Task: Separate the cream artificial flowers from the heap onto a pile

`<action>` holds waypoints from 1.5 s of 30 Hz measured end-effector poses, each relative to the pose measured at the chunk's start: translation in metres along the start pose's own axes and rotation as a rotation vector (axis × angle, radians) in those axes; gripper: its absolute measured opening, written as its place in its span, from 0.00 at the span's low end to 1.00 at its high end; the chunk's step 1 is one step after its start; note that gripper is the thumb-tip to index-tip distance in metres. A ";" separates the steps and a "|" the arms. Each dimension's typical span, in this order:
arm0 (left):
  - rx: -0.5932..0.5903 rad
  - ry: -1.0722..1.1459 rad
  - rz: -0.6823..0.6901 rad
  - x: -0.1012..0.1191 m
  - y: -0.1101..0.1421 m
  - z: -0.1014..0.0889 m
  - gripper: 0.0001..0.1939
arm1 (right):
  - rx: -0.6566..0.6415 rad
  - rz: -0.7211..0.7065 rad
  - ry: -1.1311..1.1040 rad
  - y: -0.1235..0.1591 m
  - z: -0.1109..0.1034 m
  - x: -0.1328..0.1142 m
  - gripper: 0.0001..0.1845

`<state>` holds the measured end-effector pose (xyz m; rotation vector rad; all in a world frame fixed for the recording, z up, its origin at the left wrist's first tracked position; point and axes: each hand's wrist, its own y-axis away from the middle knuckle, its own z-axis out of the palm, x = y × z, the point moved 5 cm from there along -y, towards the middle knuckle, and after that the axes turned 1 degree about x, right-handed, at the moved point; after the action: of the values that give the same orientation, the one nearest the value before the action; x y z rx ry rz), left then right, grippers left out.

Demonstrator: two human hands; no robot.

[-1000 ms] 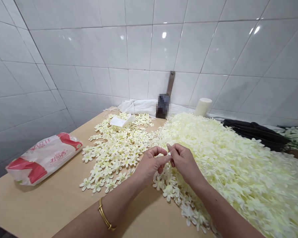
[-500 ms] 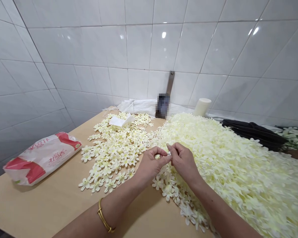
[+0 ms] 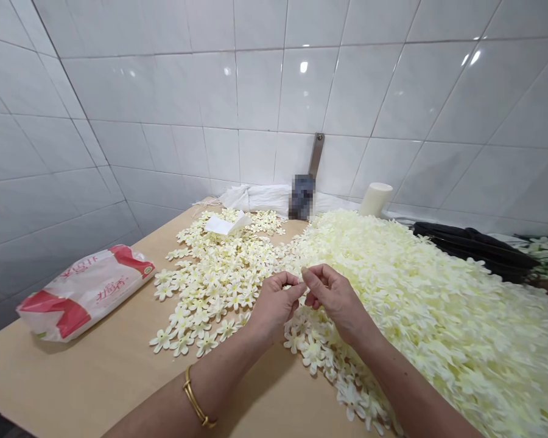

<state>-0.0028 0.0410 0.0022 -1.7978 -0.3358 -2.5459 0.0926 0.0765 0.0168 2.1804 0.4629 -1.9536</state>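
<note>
Thumb and forefinger are pinching together at the tips on both the left hand (image 3: 276,301) and the right hand (image 3: 333,295); whether anything small is sitting between them, I cannot tell. The hands are nearly touching, the right thumb lying uppermost, its other fingers curling under. Both forearms are slanting in from the table's near side, converging over the middle of the table (image 3: 119,377); the left is wearing a gold bangle (image 3: 194,398). Beyond the left hand, loose cream flowers (image 3: 228,274) are spreading toward the far edge, a white paper (image 3: 228,224) lying on them. A deep flower heap (image 3: 429,316) is filling the right side. A red-and-white packet (image 3: 89,292) is lying by the left edge; a white cylinder (image 3: 375,199) and a black bag (image 3: 475,249) are resting along the far edge.
</note>
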 end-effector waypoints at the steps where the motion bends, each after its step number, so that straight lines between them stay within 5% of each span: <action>1: -0.001 0.010 0.013 0.001 -0.001 0.000 0.12 | -0.030 0.022 -0.032 0.001 0.002 -0.001 0.21; 7: -0.039 0.186 -0.072 -0.002 -0.005 -0.002 0.13 | -0.012 0.038 -0.117 0.000 -0.002 0.000 0.17; 19: -0.044 0.185 -0.049 0.005 -0.004 -0.002 0.12 | 0.127 -0.135 0.136 -0.001 -0.012 -0.003 0.19; 33: -0.114 0.124 -0.007 0.005 -0.002 0.002 0.16 | -0.015 -0.050 -0.034 0.001 -0.004 -0.001 0.23; 45: -0.016 -0.046 0.063 0.002 -0.008 -0.008 0.12 | -0.058 -0.030 -0.008 -0.001 -0.008 -0.007 0.17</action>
<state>-0.0114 0.0474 0.0001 -1.8434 -0.2567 -2.4764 0.0991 0.0791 0.0242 2.1415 0.5468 -1.9381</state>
